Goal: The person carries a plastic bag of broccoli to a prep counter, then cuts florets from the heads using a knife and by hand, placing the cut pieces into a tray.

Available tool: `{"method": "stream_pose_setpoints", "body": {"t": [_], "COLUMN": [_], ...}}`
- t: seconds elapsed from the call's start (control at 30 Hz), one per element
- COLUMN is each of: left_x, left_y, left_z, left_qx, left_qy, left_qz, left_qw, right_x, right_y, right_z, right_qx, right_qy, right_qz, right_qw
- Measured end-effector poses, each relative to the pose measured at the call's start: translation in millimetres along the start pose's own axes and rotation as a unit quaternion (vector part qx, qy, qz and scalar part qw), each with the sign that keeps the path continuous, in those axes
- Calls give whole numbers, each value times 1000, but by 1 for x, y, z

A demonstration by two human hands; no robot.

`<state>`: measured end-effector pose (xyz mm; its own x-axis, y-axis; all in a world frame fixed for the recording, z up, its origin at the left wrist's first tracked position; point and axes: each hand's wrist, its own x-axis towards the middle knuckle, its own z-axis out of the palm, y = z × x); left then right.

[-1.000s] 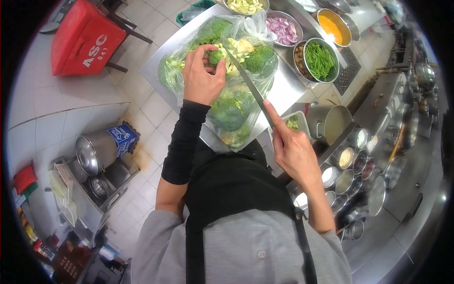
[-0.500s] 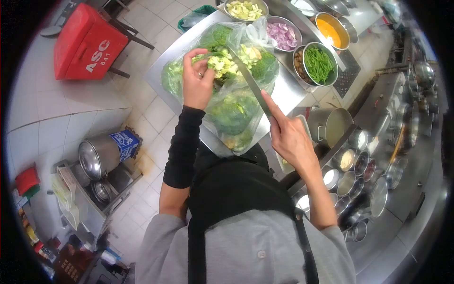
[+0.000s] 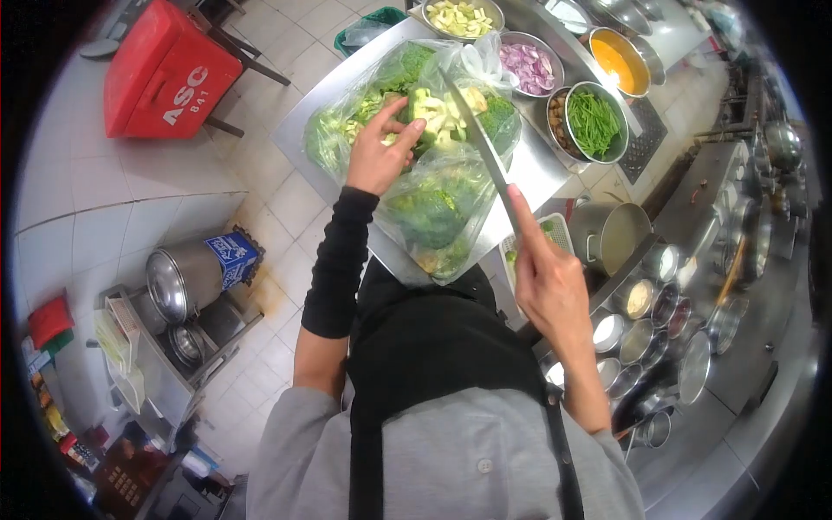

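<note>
My right hand [image 3: 555, 290] is wrapped around a long knife [image 3: 487, 154], index finger stretched along it. The blade points up and left across the broccoli. My left hand [image 3: 381, 156] hovers at the near left side of pale cut broccoli stalks [image 3: 438, 114], thumb and fingers apart and nothing visibly gripped between them. Beneath both hands, a clear plastic bag [image 3: 477, 192] of broccoli heads [image 3: 425, 212] lies opened out on a metal table [image 3: 299, 130]. Whether my left fingertips touch the stalks I cannot tell.
Along the table's far right side stand bowls of chopped pale green vegetable [image 3: 464, 19], purple onion pieces [image 3: 529, 69] and green cut stems [image 3: 594, 123]. A white basket [image 3: 562, 232] sits below my right wrist. Pots and tins [image 3: 641, 299] line the right; a red box [image 3: 169, 78] stands left.
My left hand has let go of a broccoli piece and moved slightly down and right, its fingers opening. The knife has shifted a little right and down in my right hand.
</note>
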<state>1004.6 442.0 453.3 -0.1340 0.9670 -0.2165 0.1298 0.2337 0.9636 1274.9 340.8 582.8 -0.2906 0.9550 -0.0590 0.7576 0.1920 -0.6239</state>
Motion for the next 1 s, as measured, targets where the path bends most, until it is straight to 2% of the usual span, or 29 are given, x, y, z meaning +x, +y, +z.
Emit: {"method": "stream_pose_setpoints", "body": {"t": [0.1,0.2,0.23,0.33,0.53,0.63,0.73,0.83,1.0], "left_x": [18,32,28,31,9,-7,-28,-30,-32], "left_y": [5,15,18,14,21,11,20,14,21], "left_z": [-4,-3,-1,-6,-2,6,22,28,23], "left_qx": [-5,-1,23,-12,46,211,208,188,219], "left_qy": [9,-7,-7,-49,-60,56,118,104,103], "left_qz": [-34,-76,-29,-34,-30,167,190,189,202], "left_qw": [999,997,999,998,997,961,952,958,949], "right_x": [-5,-11,-13,-16,-20,-22,-25,-26,-28], "right_y": [0,17,16,11,3,0,-3,-3,-14], "right_z": [-11,-9,-9,-9,-10,-13,-16,-20,-29], "right_qx": [29,15,23,43,55,72,66,54,63], "right_qy": [25,30,25,13,-9,-21,-38,-73,-132], "right_qz": [37,24,32,48,43,39,30,40,111], "right_qw": [999,999,999,998,998,996,997,995,983]}}
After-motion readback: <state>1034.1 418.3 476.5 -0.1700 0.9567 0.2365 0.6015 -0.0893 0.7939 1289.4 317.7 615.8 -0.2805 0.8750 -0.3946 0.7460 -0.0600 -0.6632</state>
